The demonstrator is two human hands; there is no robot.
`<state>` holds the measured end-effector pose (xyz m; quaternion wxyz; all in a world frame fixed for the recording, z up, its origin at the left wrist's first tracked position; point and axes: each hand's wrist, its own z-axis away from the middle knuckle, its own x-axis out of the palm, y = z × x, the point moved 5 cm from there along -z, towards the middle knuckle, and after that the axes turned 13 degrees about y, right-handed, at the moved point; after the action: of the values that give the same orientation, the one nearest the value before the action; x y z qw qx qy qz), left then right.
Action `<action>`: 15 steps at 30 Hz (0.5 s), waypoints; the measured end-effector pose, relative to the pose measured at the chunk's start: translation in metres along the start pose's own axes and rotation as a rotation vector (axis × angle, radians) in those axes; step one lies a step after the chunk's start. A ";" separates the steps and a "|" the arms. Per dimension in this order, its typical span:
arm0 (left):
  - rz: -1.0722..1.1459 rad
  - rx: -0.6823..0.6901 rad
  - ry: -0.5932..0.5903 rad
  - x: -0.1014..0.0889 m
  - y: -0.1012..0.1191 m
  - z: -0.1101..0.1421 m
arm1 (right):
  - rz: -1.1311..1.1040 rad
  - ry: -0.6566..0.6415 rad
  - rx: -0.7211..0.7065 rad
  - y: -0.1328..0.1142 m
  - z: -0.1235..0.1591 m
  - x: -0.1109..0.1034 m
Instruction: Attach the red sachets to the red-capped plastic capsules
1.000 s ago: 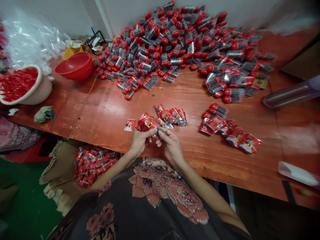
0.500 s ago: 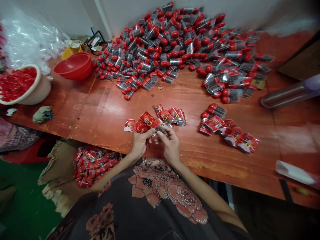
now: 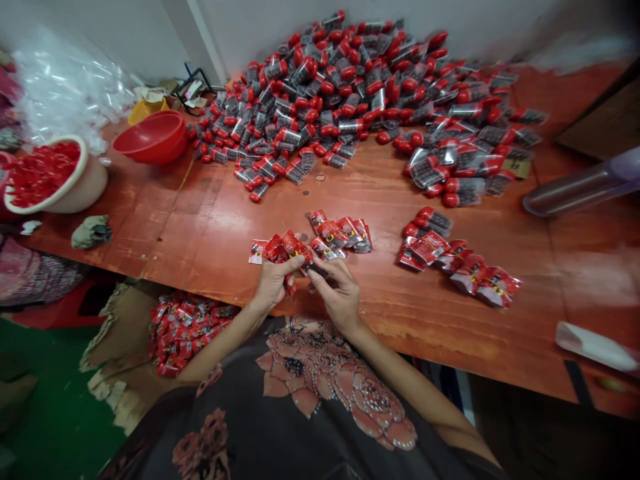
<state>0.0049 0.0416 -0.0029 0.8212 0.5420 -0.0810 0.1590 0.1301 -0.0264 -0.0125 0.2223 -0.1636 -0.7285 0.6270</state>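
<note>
My left hand [image 3: 274,283] is closed round a few red printed packets [image 3: 290,247], fanned out above its thumb. My right hand [image 3: 339,290] meets it at the front of the table, fingertips pinched at the dark lower end of a packet; the fingers partly hide this spot. Behind the left hand lies a flat red-and-white packet [image 3: 257,251]. Just beyond my hands is a loose cluster of red packets [image 3: 333,233]. Further right, a row of similar packets [image 3: 467,272] has a capped clear tube [image 3: 434,219] at its far end.
Clear tubes with red caps and dark contents form a large pile [image 3: 345,87] along the wall. At the left stand a red bowl [image 3: 150,137] and a white tub [image 3: 85,180] of red pieces. Below the edge, a carton [image 3: 120,327] holds red packets. A white scoop [image 3: 593,345] lies right.
My left hand has shifted slightly left, drawing the red packets closer together and more upright. My right hand stays at nearly the same spot, its fingers still against the packet end.
</note>
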 end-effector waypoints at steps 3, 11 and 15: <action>-0.008 -0.001 0.006 0.002 -0.005 0.002 | -0.009 0.038 0.055 0.002 0.003 0.001; 0.090 0.039 0.179 0.007 -0.017 0.017 | -0.127 0.119 0.280 0.008 0.008 0.005; 0.103 -0.031 0.125 0.016 -0.019 0.025 | -0.160 0.138 0.323 0.010 0.009 0.006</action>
<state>0.0274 0.0150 -0.0045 0.8237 0.5133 -0.0600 0.2333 0.1204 -0.0293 -0.0223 0.3442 -0.1097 -0.6122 0.7034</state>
